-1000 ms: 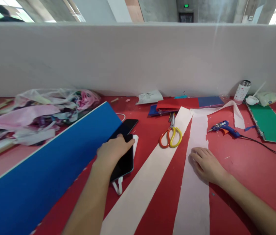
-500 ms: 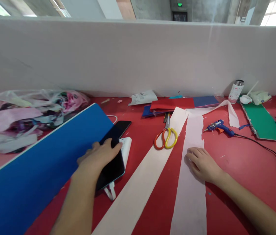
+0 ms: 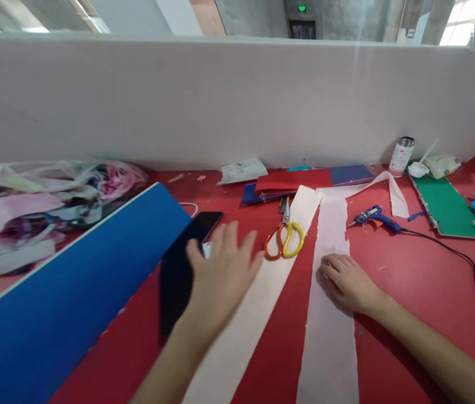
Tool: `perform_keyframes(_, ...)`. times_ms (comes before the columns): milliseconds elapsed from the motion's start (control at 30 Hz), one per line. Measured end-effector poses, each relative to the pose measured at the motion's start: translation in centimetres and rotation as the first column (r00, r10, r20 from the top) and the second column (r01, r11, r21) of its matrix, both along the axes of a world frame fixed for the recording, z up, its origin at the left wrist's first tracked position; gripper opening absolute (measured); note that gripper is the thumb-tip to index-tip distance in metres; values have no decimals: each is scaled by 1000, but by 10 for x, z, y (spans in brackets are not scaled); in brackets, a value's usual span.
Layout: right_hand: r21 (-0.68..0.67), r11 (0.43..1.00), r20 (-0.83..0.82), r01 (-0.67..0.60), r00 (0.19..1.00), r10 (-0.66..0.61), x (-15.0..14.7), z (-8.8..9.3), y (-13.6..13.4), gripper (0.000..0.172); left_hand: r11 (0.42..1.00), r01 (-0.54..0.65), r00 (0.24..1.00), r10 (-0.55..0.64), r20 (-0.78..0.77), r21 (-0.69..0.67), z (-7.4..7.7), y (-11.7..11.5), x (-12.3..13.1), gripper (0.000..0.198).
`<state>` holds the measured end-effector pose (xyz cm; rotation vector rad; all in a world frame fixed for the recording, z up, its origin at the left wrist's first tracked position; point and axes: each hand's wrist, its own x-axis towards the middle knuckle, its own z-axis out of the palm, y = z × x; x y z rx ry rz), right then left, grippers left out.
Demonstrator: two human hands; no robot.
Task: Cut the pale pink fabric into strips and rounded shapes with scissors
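My left hand, slightly blurred, is raised with its fingers spread and nothing in them. It is between a black phone on its left and the cream fabric strip. A second dark phone lies beyond, and a white item under my left hand is mostly hidden. My right hand rests low on a pale pink fabric strip, fingers loosely bent and holding nothing. Scissors with one red and one yellow handle lie on the cream strip, ahead of both hands.
A blue board slants across the left, beside a plastic bag of fabric scraps. A glue gun with a black cord, a green board and a bottle are at right. A white partition closes the back.
My left hand has let go of the black phone, lifted and moved right with fingers spread. The phone lies a little farther left. My right hand has stayed on the pink strip.
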<state>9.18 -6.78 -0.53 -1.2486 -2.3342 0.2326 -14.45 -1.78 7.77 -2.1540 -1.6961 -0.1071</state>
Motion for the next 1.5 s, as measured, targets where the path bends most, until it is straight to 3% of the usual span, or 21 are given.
perform_keyframes(67, 13, 999, 0, -36, 999, 36, 1, 0, 0, 25, 974, 227, 974, -227, 10, -8, -9, -5, 25, 36)
perform_keyframes(133, 18, 996, 5, -91, 996, 91, 4, 1, 0, 29, 906, 420, 906, -416, 78, -46, -23, -7, 46, 32)
perform_keyframes(200, 11, 992, 24, -123, 992, 123, 9, 2, 1, 25, 832, 547, 833, -530, 160, -89, -39, -6, 64, 30)
perform_keyframes(300, -8, 994, 59, -104, 993, 105, 19, 7, 1, 12, 771, 625, 769, -582, 265, -122, -61, -4, 79, 28)
perform_keyframes(400, -22, 999, 54, -39, 998, 40, 28, 12, 4, 13, 736, 663, 727, -588, 355, -137, -74, -4, 84, 26)
perform_keyframes(533, -45, 988, -36, 147, 988, -148, 37, 15, 13, 19, 692, 716, 660, -631, 408, -87, -78, -9, 83, 22)
perform_keyframes(600, -52, 977, -64, 209, 975, -212, 39, 13, 19, 22, 635, 769, 601, -681, 418, -72, -78, -12, 82, 21)
perform_keyframes(700, -31, 975, -54, 218, 974, -220, 41, 8, 25, 26, 512, 855, 497, -760, 419, -86, -78, -16, 82, 22)
perform_keyframes(800, -12, 987, 39, 158, 987, -158, 41, 3, 26, 26, 450, 885, 457, -787, 413, -122, -78, -17, 83, 21)
perform_keyframes(967, 17, 990, 216, 142, 966, -143, 41, -4, 25, 18, 431, 889, 456, -805, 379, -154, -76, -17, 83, 19)
perform_keyframes(1267, 65, 984, 281, 165, 943, -177, 35, -7, 30, 17, 447, 878, 478, -813, 333, -171, -78, -23, 85, 13)
perform_keyframes(1500, 125, 974, 167, 187, 964, -207, 37, -13, 23, 19, 466, 860, 511, -779, 363, -208, -79, -26, 82, 16)
